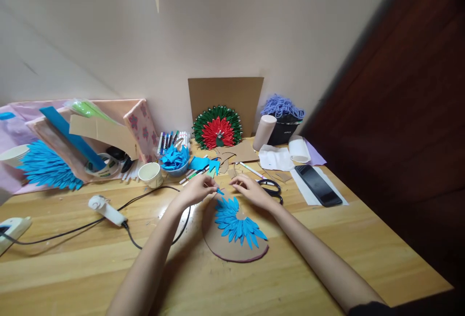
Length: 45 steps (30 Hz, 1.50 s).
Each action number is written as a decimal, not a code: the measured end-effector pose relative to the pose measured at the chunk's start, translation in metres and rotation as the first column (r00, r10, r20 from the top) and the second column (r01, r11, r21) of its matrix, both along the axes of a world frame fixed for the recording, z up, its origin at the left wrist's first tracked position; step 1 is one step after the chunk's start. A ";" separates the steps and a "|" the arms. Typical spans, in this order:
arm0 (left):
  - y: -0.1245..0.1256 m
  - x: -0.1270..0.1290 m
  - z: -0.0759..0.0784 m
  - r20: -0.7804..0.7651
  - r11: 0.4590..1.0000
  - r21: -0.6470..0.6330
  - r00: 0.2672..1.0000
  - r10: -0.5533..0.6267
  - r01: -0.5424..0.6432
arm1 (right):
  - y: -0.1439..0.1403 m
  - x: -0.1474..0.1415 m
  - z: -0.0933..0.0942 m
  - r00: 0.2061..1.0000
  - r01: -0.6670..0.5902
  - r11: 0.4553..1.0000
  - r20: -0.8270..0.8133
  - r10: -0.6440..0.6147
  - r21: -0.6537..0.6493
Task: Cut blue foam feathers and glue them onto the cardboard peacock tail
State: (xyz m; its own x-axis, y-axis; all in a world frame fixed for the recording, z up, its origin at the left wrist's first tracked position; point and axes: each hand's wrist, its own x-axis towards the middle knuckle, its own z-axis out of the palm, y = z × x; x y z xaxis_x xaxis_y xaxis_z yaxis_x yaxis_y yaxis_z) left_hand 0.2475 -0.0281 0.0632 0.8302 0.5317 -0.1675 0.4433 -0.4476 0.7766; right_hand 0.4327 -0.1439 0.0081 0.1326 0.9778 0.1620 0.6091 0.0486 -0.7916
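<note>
A round brown cardboard disc [221,243] lies on the wooden table, with a fan of several pointed blue paper petals [236,221] stuck on it. My left hand [198,189] pinches a small blue paper petal [220,191] just above the fan's top edge. My right hand [250,189] rests at the disc's upper right rim, fingers bent and pointing towards the petal, holding nothing that I can make out.
A white glue gun [106,211] with a black cord lies to the left. Black scissors [272,190], a phone [317,185], a bowl of blue petals [175,158], a cup [150,174], markers [173,139] and a red-green paper fan [217,128] stand behind. A box of craft supplies [90,134] sits far left.
</note>
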 end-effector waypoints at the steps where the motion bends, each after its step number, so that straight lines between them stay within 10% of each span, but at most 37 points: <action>1: 0.002 0.003 -0.005 -0.028 1.000 0.018 1.000 -0.010 0.011 | -0.006 -0.002 -0.003 1.000 0.010 1.000 0.029 -0.009 -0.008; 25: 0.013 0.030 -0.057 -0.112 0.999 -0.035 0.993 -0.028 0.025 | -0.019 -0.026 -0.021 0.988 0.057 0.998 0.145 -0.051 -0.032; 45: 0.007 0.030 -0.053 -0.111 0.994 0.048 0.989 -0.097 0.103 | -0.024 -0.028 -0.026 0.969 -0.031 0.998 0.245 0.018 0.052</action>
